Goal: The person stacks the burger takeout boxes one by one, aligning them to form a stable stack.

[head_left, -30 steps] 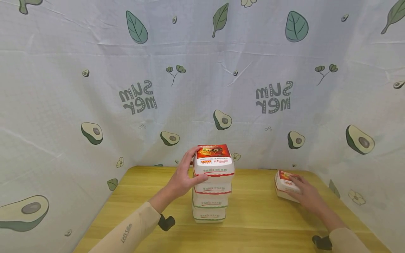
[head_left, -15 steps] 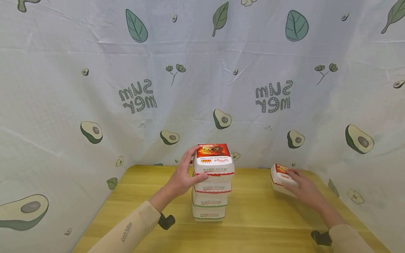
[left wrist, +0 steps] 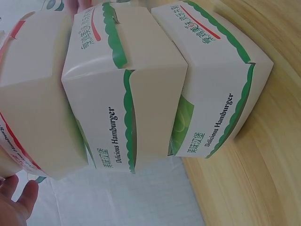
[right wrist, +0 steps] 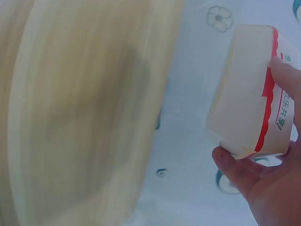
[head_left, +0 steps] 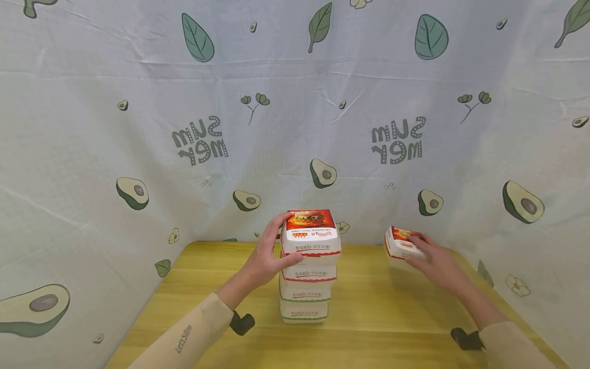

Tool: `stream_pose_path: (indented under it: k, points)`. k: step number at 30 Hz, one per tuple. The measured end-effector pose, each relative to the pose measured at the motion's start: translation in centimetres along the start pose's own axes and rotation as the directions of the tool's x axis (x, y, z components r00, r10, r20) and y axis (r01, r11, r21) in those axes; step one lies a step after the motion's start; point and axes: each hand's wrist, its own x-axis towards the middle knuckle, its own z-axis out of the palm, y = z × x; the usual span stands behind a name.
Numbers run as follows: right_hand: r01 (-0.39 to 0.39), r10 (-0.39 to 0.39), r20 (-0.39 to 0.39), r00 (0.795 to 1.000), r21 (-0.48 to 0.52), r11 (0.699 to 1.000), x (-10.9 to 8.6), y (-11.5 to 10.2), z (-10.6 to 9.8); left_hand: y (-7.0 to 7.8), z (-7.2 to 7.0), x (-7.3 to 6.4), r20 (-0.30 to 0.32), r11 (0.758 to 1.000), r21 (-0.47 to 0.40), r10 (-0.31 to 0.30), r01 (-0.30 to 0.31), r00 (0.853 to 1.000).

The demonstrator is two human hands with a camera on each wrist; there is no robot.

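A tower of several white hamburger boxes stands mid-table in the head view, with green-trimmed boxes at the bottom and red-trimmed ones above. My left hand grips the top hamburger box from the left, thumb along its front and fingers at its far left side. In the left wrist view, fingertips show at the lower left beside a red-trimmed box. On the right, my right hand holds another red-trimmed hamburger box, raised above the table, thumb and fingers on opposite sides, as the right wrist view shows.
The yellowish wooden table lies under the tower. Behind and around it hangs a pale curtain printed with avocados and leaves. Black wrist devices sit by both sleeves.
My right hand has lifted its hamburger box off the table and brought it up and a little to the left. The left hand and the tower have stayed put.
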Motion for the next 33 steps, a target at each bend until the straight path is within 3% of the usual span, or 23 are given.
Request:
stream_pose_path:
  k: [8, 19, 33]
  points:
    - [0.037, -0.036, -0.028, 0.999, 0.02, 0.999, 0.9, -3.2, -1.5, 0.0, 0.0, -0.1, 0.0, 1.0, -0.002, 0.009, -0.009, 1.0]
    - [0.029, -0.028, -0.037, 0.999, 0.044, 0.999, 1.5, -7.7, -3.2, 0.0, -0.1, 0.0, -0.002, 1.0, -0.003, 0.015, -0.015, 1.0]
    - [0.099, -0.098, -0.039, 0.994, 0.029, 0.995, 2.7, -10.8, -5.1, 0.1, -0.2, 0.0, 0.0, 1.0, 0.004, 0.016, -0.016, 1.0]
